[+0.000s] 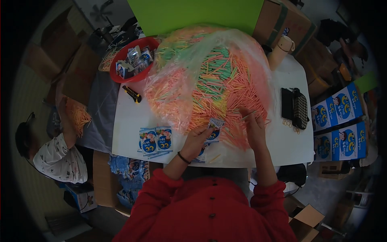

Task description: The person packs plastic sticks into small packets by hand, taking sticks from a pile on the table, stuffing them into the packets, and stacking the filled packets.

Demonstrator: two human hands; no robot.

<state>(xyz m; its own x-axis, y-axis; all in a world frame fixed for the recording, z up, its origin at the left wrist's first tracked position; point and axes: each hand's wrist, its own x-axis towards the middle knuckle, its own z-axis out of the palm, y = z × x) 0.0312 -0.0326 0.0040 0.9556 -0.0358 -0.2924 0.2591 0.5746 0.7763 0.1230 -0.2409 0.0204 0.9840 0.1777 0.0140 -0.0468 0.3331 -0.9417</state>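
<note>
My left hand (pixel 196 141) pinches a small blue and white packet (pixel 215 126) by its edge, above the front of the white table (pixel 131 109). To its right, my right hand (pixel 254 126) has its fingers closed on a thin stick (pixel 248 115) at the edge of the pile. A big heap of pink, green and yellow sticks (pixel 217 76) lies in an open clear plastic bag behind both hands. Two more packets (pixel 156 140) lie flat to the left. Another packet (pixel 200 155) is partly hidden under my left hand, with a loose stick (pixel 215 159) beside it.
A red basin (pixel 135 76) with packs, a yellow cutter (pixel 132 94), a tan bottle (pixel 281 50) and a dark patterned pouch (pixel 300 109) stand or lie around the heap. Below the table's left front is a carton (pixel 105 177) of packets. Another person (pixel 60 157) sits at the left.
</note>
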